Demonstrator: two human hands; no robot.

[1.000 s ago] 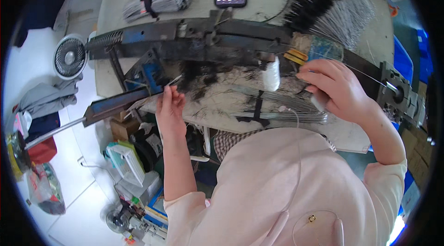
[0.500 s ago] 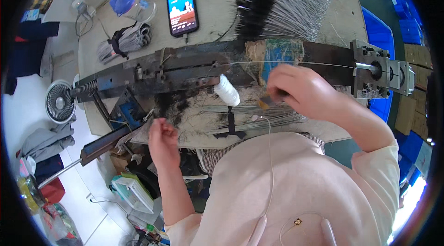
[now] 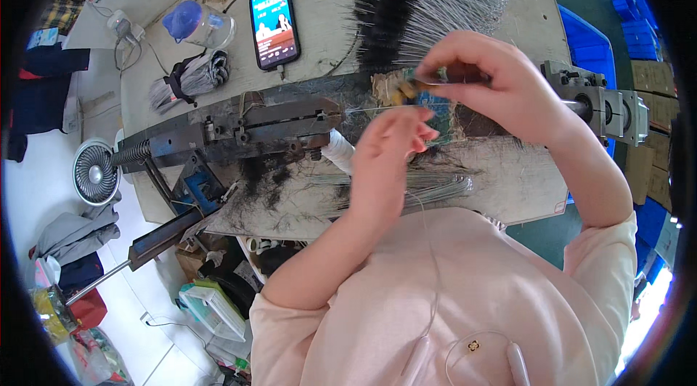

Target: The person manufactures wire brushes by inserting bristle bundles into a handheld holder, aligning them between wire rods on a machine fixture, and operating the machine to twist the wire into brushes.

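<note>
My right hand [image 3: 490,84] is closed on a small yellow-and-dark tool [image 3: 409,90], held above the long steel bench fixture [image 3: 268,121]. The tool is too blurred to tell its exact kind. Close below it, my left hand [image 3: 388,150] has its fingers curled in beside a thin wire [image 3: 359,109]. Whatever those fingers pinch, if anything, is hidden. The wire comes out of the fixture's jaw and runs right toward both hands. A white thread spool [image 3: 337,151] hangs under the jaw, partly covered by my left hand.
Wire brushes with black bristles [image 3: 392,5] are heaped at the back. Loose wires [image 3: 443,186] lie along the near edge. A phone [image 3: 274,26], a jar with a purple lid [image 3: 196,23] and a strapped grey bundle [image 3: 192,79] stand behind the fixture. A metal chuck [image 3: 584,99] sits at its right end.
My left hand has moved right and up from the bench's left front to the wire. The right hand has risen with the small tool from the near side to above the fixture.
</note>
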